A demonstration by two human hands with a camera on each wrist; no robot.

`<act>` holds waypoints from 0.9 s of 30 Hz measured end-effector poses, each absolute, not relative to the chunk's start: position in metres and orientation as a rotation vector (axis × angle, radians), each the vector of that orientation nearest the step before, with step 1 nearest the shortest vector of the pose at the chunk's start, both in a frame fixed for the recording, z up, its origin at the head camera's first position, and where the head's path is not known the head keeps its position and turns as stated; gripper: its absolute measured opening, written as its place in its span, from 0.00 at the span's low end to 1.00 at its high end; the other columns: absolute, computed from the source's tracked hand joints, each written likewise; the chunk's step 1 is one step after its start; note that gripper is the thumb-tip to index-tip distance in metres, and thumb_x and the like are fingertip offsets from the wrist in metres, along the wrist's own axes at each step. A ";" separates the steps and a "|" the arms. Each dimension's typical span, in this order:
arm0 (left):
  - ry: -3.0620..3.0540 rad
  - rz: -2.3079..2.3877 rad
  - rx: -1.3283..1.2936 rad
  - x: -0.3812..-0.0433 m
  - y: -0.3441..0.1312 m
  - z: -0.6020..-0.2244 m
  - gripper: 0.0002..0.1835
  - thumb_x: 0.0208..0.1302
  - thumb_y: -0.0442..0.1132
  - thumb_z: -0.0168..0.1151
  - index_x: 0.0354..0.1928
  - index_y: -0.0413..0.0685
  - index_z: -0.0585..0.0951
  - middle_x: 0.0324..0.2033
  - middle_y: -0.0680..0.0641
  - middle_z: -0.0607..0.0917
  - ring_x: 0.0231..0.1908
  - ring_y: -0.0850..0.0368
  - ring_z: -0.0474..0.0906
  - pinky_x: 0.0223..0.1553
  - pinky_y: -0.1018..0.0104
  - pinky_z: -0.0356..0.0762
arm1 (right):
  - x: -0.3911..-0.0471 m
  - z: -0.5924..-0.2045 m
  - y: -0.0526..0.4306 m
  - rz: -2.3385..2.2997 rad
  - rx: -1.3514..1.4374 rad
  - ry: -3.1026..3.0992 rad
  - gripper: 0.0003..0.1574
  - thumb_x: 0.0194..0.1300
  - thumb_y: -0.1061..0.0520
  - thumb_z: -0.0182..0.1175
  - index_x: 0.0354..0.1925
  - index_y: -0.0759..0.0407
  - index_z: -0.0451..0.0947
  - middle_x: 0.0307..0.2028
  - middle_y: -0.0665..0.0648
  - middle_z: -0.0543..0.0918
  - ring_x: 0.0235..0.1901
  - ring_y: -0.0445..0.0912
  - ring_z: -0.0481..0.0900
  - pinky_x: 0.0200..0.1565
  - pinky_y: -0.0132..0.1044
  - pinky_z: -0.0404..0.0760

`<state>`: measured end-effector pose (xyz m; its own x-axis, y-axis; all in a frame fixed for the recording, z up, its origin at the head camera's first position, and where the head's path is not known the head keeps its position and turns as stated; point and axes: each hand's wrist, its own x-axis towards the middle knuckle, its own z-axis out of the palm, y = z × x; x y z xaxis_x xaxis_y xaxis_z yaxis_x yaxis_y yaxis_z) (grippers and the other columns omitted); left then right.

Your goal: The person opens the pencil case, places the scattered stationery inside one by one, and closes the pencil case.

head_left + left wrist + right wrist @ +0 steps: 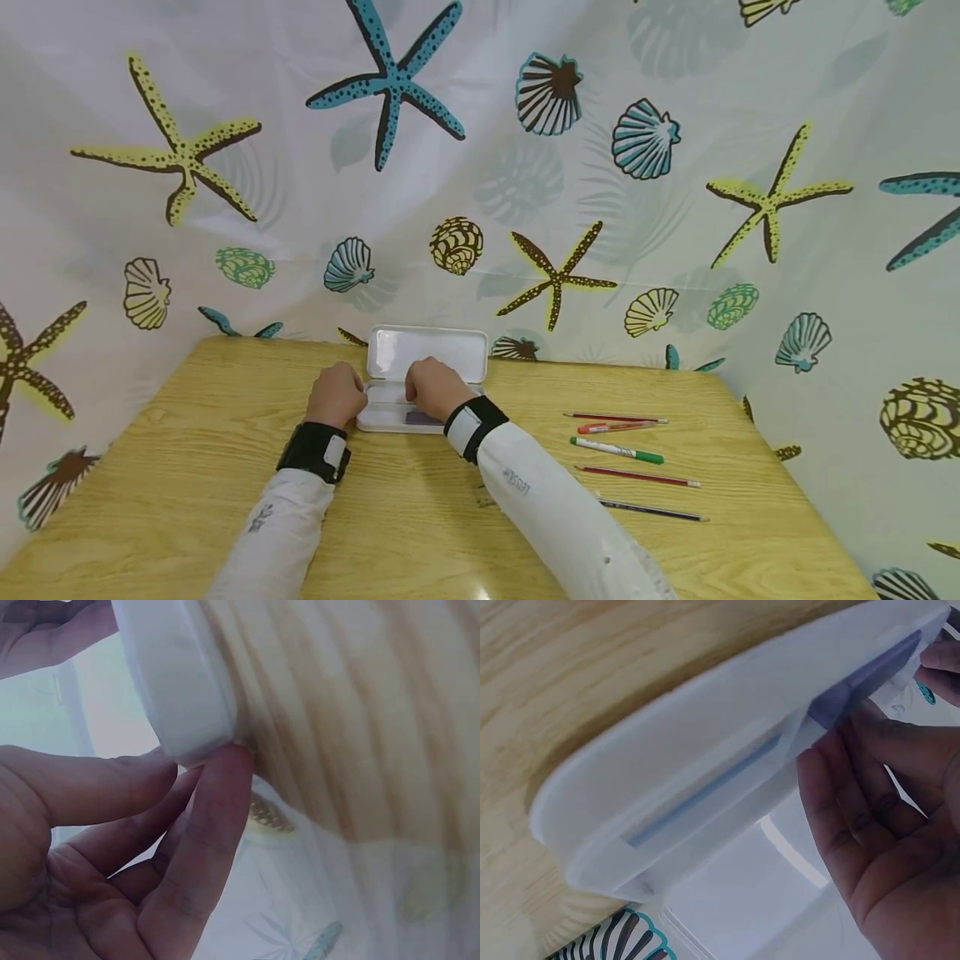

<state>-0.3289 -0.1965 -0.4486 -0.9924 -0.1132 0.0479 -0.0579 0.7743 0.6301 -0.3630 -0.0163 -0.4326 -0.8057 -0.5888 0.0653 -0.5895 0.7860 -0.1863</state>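
A white pencil case [378,417] lies on the table with its lid [431,354] raised toward the curtain. My left hand [337,395] pinches the case's left end; in the left wrist view, the thumb and a finger [214,817] meet at its corner. My right hand [441,388] reaches into the case from above. Its curled fingers [832,795] pinch at the end of a flat dark purple piece [870,675], which lies in one compartment. Beside that piece, a narrow slot holds a bluish strip [705,795]. The thumb's contact is partly hidden.
To the right on the wooden table [420,517] lie a red pencil [615,417], an orange-red pen [615,427], a green-capped marker [617,450], another red pencil [637,476] and a dark pencil [652,509]. A patterned curtain [480,192] hangs behind. My right forearm partly covers a small clear item [485,497].
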 end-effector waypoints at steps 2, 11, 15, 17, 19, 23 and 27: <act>-2.867 -1.021 0.115 -0.327 -0.196 -0.449 0.16 0.53 0.25 0.58 0.12 0.44 0.72 0.13 0.50 0.68 0.16 0.54 0.65 0.18 0.65 0.60 | -0.362 -0.429 -0.014 0.323 1.012 -2.938 0.10 0.64 0.67 0.66 0.34 0.55 0.91 0.35 0.50 0.88 0.36 0.43 0.85 0.39 0.34 0.83; -2.819 -0.998 0.058 -0.321 -0.194 -0.444 0.16 0.51 0.24 0.56 0.11 0.45 0.70 0.12 0.51 0.66 0.16 0.54 0.64 0.18 0.64 0.59 | -0.354 -0.403 0.000 0.427 1.006 -2.963 0.09 0.70 0.66 0.63 0.41 0.60 0.90 0.39 0.54 0.89 0.39 0.45 0.86 0.40 0.32 0.82; -2.826 -0.989 0.060 -0.321 -0.194 -0.444 0.16 0.51 0.24 0.57 0.11 0.45 0.71 0.12 0.51 0.67 0.16 0.54 0.64 0.18 0.64 0.59 | -0.347 -0.387 0.009 0.467 1.027 -2.951 0.07 0.70 0.65 0.64 0.43 0.60 0.89 0.39 0.54 0.88 0.38 0.45 0.86 0.40 0.33 0.82; -2.831 -0.986 0.067 -0.322 -0.194 -0.445 0.15 0.51 0.24 0.57 0.11 0.44 0.71 0.12 0.51 0.67 0.17 0.54 0.64 0.18 0.64 0.59 | -0.343 -0.380 0.014 0.500 1.037 -2.936 0.07 0.69 0.65 0.65 0.43 0.61 0.89 0.39 0.55 0.88 0.38 0.46 0.85 0.41 0.34 0.82; -2.839 -0.991 0.073 -0.324 -0.194 -0.445 0.15 0.51 0.24 0.57 0.11 0.44 0.72 0.12 0.50 0.67 0.17 0.54 0.65 0.18 0.64 0.59 | -0.339 -0.376 0.019 0.521 1.047 -2.919 0.08 0.69 0.65 0.65 0.44 0.62 0.88 0.39 0.55 0.88 0.38 0.46 0.85 0.42 0.35 0.82; -2.859 -1.005 0.087 -0.325 -0.194 -0.447 0.15 0.53 0.24 0.57 0.12 0.43 0.73 0.12 0.50 0.67 0.16 0.54 0.65 0.18 0.64 0.60 | -0.332 -0.372 0.030 0.558 1.066 -2.895 0.08 0.70 0.65 0.64 0.45 0.61 0.88 0.39 0.55 0.88 0.38 0.46 0.84 0.42 0.35 0.81; -2.873 -1.020 0.097 -0.326 -0.194 -0.447 0.16 0.53 0.25 0.57 0.12 0.44 0.72 0.12 0.51 0.66 0.16 0.55 0.65 0.18 0.65 0.59 | -0.323 -0.369 0.039 0.564 1.087 -2.874 0.08 0.70 0.64 0.65 0.45 0.60 0.88 0.39 0.54 0.88 0.38 0.45 0.84 0.42 0.34 0.81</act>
<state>-0.3262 -0.1938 -0.4473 -0.9938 -0.0904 0.0651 -0.0291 0.7748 0.6316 -0.3233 0.0394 -0.3694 -0.7578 -0.6370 0.1417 -0.6432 0.6926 -0.3263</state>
